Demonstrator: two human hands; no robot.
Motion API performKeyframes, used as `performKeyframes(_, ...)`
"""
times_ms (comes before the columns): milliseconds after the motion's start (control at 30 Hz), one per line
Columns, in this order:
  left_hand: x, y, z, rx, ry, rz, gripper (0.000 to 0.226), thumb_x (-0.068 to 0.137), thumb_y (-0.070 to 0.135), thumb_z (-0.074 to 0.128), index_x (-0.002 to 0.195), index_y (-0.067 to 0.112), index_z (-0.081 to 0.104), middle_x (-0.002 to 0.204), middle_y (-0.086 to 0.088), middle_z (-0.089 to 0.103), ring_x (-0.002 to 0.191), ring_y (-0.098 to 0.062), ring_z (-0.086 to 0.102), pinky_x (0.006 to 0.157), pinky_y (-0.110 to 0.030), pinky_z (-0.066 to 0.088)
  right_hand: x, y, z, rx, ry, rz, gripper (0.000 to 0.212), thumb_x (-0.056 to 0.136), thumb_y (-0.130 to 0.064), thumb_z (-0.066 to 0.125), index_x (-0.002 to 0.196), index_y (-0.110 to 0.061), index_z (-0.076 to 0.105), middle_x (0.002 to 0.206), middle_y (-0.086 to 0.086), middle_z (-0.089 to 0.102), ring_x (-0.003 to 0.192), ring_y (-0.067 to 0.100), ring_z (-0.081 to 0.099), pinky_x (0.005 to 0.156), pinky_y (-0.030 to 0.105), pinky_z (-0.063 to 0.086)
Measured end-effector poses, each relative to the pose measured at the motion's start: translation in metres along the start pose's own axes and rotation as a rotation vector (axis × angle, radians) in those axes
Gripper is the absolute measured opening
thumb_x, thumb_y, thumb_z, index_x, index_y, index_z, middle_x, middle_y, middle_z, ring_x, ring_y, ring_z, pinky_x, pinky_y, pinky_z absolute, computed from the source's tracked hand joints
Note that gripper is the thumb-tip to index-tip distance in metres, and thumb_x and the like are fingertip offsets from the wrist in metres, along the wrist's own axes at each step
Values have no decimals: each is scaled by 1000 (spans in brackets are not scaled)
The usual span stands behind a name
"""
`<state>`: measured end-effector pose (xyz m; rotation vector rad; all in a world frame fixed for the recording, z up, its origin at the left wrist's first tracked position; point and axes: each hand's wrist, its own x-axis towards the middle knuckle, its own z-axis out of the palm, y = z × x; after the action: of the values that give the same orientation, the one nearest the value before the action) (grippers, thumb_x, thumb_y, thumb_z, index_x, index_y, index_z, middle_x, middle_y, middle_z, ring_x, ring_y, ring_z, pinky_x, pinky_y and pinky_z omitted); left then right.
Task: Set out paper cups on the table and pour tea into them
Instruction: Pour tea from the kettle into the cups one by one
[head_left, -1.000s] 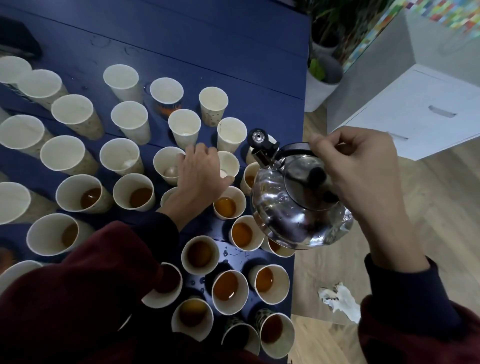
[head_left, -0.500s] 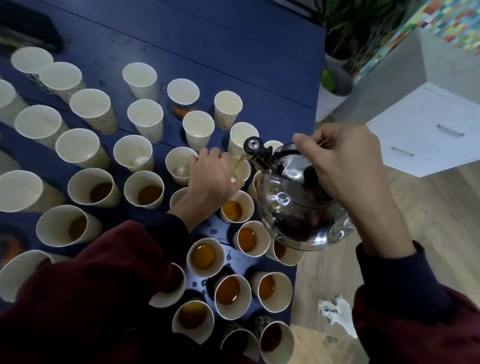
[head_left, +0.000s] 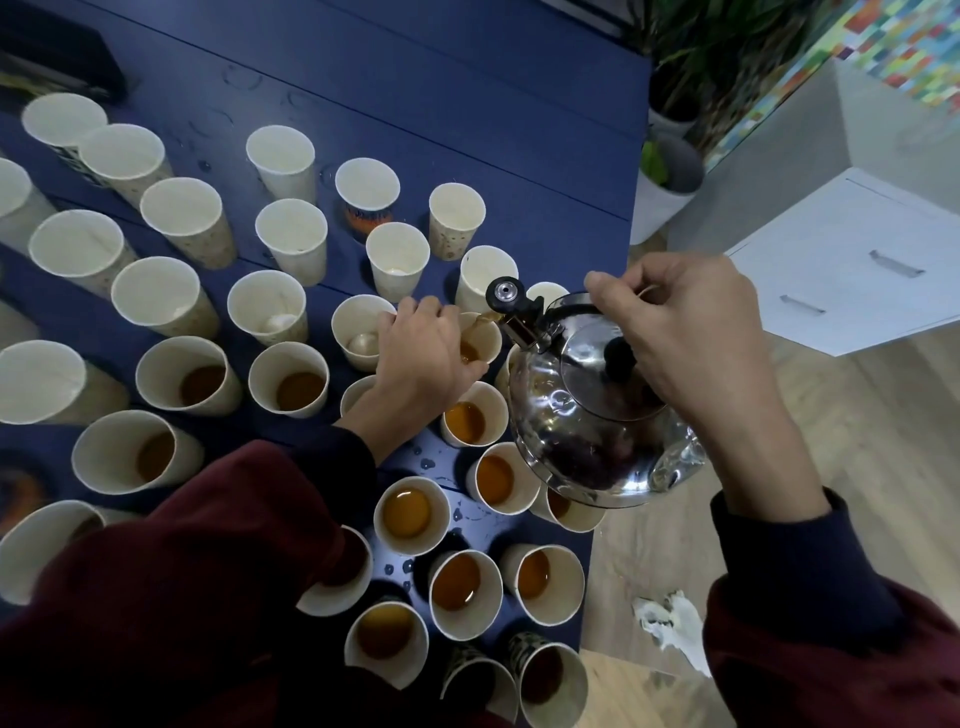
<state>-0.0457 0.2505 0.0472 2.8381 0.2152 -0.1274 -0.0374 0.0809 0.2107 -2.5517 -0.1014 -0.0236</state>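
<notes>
blue table (head_left: 467, 104), many cups (head_left: 280, 156); right hand (head_left: 685, 332) grips tilted kettle (head_left: 571, 415); left hand (head_left: 421, 358) grips poured cup (head_left: 483, 338).

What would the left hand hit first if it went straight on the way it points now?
The left hand, gripping the cup being filled, points away and rightward. First in that line is probably the empty cup just beyond it; depth from this overhead view is uncertain.

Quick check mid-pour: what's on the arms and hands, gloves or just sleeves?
No gloves: the left hand and right hand are bare, with no rings or watch visible. Each arm wears a dark red sleeve, with a dark navy cuff of an under-layer showing at the wrist.
</notes>
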Motion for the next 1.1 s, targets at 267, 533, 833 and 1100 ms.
performKeyframes(267,-1,-2,1,-29,3,-4,62,83,62,62,125,17,56,124,-6,58,114,-25,50,94,-41,38,-2,11,-1,86,63,26,43,90,-39,67,58,-13,57,44,-12,50,49,10,45,52,19,32)
performKeyframes(533,7,15,-10,-120,110,78,66,85,61,62,133,17,52,126,-7,55,115,-27,49,93,-43,38,7,21,-17,183,152,53,46,91,-38,65,54,-16,51,42,-10,45,48,10,40,58,29,33)
performKeyframes(833,52,48,-8,-48,43,281,58,87,53,60,129,13,56,126,-7,57,118,-28,50,96,-42,36,31,36,-27,88,207,49,40,91,-37,67,64,-7,61,50,-2,54,52,12,46,57,26,36)
performKeyframes(1100,73,55,5,20,-31,294,54,86,59,58,120,17,62,120,-3,59,115,-26,50,95,-45,35,48,51,-25,31,151,82,38,90,-36,69,63,-11,61,49,-4,54,51,12,48,54,23,35)
